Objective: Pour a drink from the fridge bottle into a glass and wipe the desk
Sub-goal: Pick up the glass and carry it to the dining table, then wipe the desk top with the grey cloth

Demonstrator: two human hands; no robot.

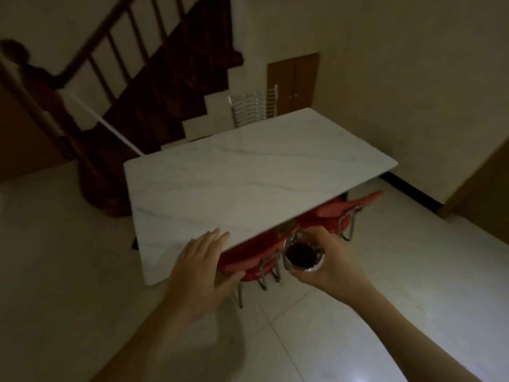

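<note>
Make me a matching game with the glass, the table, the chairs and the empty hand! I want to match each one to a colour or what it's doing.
Things:
1. glass
2. table
3. chairs
4. left hand

Matches:
A. red, tucked under the table
B. open, at the table's near corner
C. white marble look
D. holds dark drink, in the right hand

Pairs: 1-D, 2-C, 3-A, 4-B

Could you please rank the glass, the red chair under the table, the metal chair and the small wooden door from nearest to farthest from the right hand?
1. Glass, held in the right hand.
2. Red chair, just left, under the table.
3. Metal chair, beyond the table's far end.
4. Small wooden door, in the far wall.
</note>
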